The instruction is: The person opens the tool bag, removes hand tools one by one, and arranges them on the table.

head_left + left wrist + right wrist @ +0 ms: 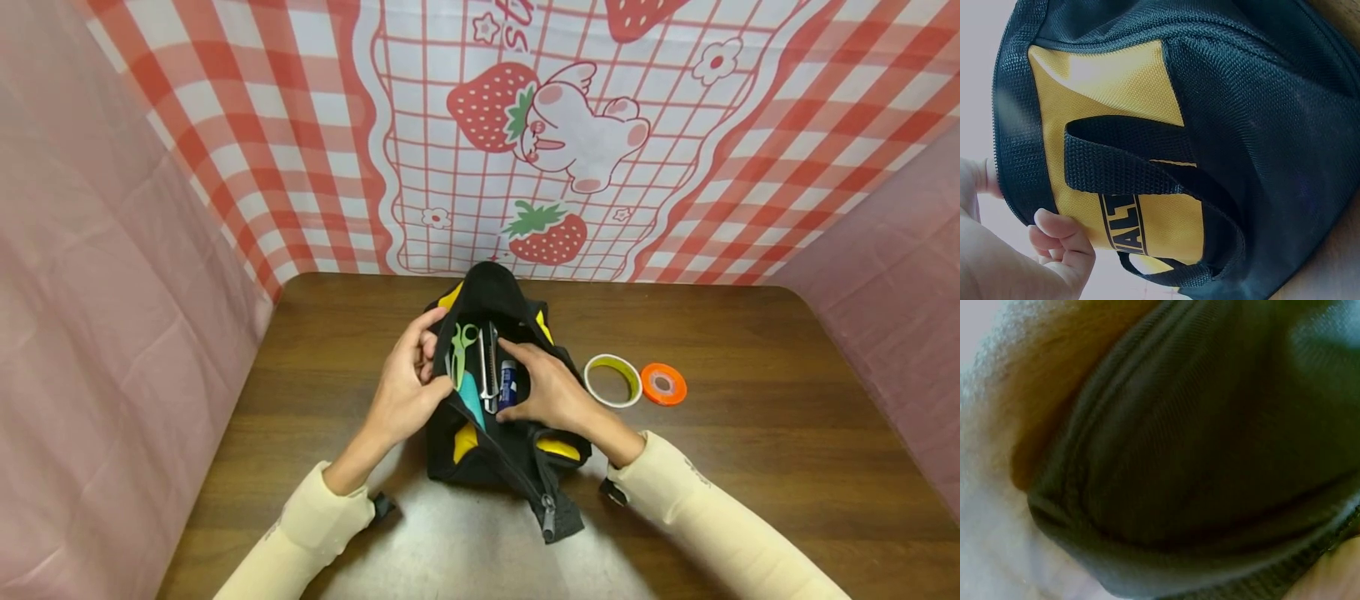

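Note:
A black and yellow tool bag point(491, 287) stands unzipped on the table. My left hand point(405, 379) grips its left rim, with the thumb and fingers on either side of the zip edge; the left wrist view shows a yellow panel point(1147, 219) and black strap loop point(1110, 159). My right hand point(551, 387) reaches into the opening, thumb and forefinger spread around a blue glue stick point(507, 383). Beside that lie a utility knife point(489, 371), green scissors point(460, 350) and a teal item point(471, 398), partly hidden. Dark, blurred fabric point(1210, 456) fills the right wrist view.
To the right of the bag, a wide white-and-yellow tape roll point(633, 392) lies next to an orange spool point(675, 392) on the wooden table point(787, 467). A zip pull point(548, 517) hangs at the bag's near end. Behind the table hangs a checked cloth point(315, 167).

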The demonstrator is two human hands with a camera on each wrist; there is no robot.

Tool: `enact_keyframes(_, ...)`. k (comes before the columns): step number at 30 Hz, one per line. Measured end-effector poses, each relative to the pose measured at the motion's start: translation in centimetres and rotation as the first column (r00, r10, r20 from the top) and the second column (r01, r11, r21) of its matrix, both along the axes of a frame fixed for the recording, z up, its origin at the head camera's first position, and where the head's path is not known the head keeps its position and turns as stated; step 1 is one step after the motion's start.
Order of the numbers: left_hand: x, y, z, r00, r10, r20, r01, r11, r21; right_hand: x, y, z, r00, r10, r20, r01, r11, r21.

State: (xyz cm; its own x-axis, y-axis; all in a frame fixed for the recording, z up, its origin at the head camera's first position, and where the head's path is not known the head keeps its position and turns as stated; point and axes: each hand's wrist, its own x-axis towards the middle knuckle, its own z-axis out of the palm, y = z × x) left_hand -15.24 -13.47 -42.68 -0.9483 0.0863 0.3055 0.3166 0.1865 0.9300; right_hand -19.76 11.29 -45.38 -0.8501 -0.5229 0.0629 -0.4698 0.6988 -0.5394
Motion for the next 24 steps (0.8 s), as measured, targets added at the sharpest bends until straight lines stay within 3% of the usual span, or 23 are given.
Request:
enact_keyframes(13,-0.1,-0.1,-0.1,1.0,-0.003,-0.008,0.003,1.0,0.0,0.0,-0.5,-0.7,0.999,-0.007,0.053,0.006,1.0,0.028)
enact_keyframes(24,-0.2,-0.1,-0.1,1.0,-0.005,-0.006,0.005,1.0,0.005,-0.3,-0.6,-1.3,0.999,-0.024,0.046,0.021,0.998,0.054)
